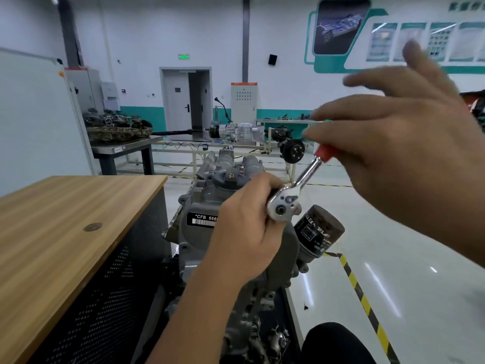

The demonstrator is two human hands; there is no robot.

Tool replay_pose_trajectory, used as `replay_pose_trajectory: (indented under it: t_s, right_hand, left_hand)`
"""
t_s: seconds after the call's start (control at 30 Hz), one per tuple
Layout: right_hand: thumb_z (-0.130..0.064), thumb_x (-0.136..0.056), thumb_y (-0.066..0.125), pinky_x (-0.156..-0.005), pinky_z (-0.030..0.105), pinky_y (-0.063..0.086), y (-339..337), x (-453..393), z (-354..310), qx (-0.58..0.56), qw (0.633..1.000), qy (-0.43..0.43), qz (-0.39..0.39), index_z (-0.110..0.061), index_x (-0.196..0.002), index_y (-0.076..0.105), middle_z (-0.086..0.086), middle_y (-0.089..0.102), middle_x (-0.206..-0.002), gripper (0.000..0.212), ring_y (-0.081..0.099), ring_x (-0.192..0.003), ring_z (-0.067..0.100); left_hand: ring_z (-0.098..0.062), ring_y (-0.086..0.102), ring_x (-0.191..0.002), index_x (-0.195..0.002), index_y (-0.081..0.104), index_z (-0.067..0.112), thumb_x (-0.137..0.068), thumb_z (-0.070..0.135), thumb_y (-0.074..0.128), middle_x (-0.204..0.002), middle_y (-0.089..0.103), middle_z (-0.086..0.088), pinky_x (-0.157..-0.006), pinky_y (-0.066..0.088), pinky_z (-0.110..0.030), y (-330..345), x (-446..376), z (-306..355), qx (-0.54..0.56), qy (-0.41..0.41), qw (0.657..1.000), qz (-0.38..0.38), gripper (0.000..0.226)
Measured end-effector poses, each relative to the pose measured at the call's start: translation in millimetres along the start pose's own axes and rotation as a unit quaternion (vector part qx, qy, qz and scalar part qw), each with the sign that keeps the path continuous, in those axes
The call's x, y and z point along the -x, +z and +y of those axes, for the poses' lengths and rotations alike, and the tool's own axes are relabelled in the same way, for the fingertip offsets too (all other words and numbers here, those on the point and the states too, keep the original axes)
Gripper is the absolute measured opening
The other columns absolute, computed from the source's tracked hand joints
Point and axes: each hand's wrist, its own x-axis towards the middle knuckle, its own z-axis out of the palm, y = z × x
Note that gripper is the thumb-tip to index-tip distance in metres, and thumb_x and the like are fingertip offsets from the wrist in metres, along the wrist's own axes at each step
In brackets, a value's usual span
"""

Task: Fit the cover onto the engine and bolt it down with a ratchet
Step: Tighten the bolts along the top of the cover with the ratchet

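The grey engine stands in front of me, and its cover carries a white "CFB" label. My left hand is closed around the head of a chrome ratchet, held over the engine's right side. The ratchet's shaft runs up and right to a red handle. My right hand is blurred, with its fingers spread in front of the handle, not wrapped around it. Whether the palm touches the handle is hidden. I see no bolts in the frame.
A black oil filter sticks out just right of the ratchet head. A wooden-topped cabinet stands close on the left. Yellow-black floor tape runs along the right. My knee is at the bottom. Benches with engine parts stand further back.
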Motion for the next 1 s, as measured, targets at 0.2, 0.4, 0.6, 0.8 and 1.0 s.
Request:
replay_pose_trajectory:
  t_s: [0.2, 0.4, 0.6, 0.8, 1.0]
  right_hand:
    - [-0.022, -0.085, 0.063, -0.079, 0.042, 0.058, -1.4, 7.5, -37.2, 0.012, 0.977, -0.044, -0.209, -0.021, -0.092, 0.062, -0.003, 0.057, -0.069, 0.007, 0.058, -0.061, 0.024]
    - [-0.017, -0.093, 0.046, -0.103, 0.051, 0.046, 3.2, 8.2, -12.0, -0.007, 0.998, -0.037, -0.040, -0.022, -0.105, 0.075, 0.001, 0.074, -0.097, 0.032, 0.065, -0.092, 0.033]
    - [-0.032, -0.081, 0.070, -0.053, 0.037, 0.050, 23.7, 41.4, -63.0, -0.126, 0.964, 0.033, -0.231, -0.025, -0.073, 0.041, -0.001, 0.053, -0.058, 0.030, 0.054, -0.050, 0.027]
    - [-0.012, -0.090, 0.058, -0.097, 0.056, 0.045, 22.0, 19.7, -17.4, 0.016, 0.999, 0.018, 0.047, -0.013, -0.087, 0.072, 0.010, 0.072, -0.085, 0.014, 0.065, -0.083, 0.037]
    - [-0.032, -0.082, 0.062, -0.041, 0.035, 0.047, 47.4, 53.2, -76.0, -0.108, 0.990, 0.057, -0.071, -0.019, -0.065, 0.052, -0.001, 0.051, -0.045, 0.024, 0.048, -0.033, 0.029]
  left_hand:
    - [0.000, 0.055, -0.054, -0.078, 0.050, 0.014, -0.097, 0.023, 0.064, -0.065, 0.053, 0.013, -0.049, 0.042, -0.016, 26.0, -7.5, 3.2, 0.063, -0.029, 0.968, 0.242, 0.025]
    - [-0.007, 0.049, -0.047, -0.069, 0.048, 0.014, -0.095, 0.036, 0.066, -0.059, 0.050, 0.010, -0.042, 0.038, -0.021, 27.7, -2.9, -3.1, 0.064, -0.012, 0.983, 0.171, 0.038]
    - [-0.017, 0.049, -0.054, -0.075, 0.046, 0.021, -0.092, 0.043, 0.066, -0.063, 0.049, 0.002, -0.049, 0.044, -0.037, 19.0, -14.7, -5.2, 0.026, -0.064, 0.982, 0.176, 0.035]
    - [-0.008, 0.047, -0.050, -0.071, 0.044, 0.020, -0.097, 0.039, 0.063, -0.061, 0.049, 0.010, -0.045, 0.041, -0.028, 20.8, -1.3, -11.9, 0.040, -0.016, 0.990, 0.136, 0.038]
    - [-0.009, 0.059, -0.059, -0.083, 0.050, 0.027, -0.091, 0.030, 0.074, -0.069, 0.058, 0.006, -0.053, 0.050, -0.025, 30.1, -9.0, -8.0, 0.062, -0.070, 0.964, 0.249, 0.025]
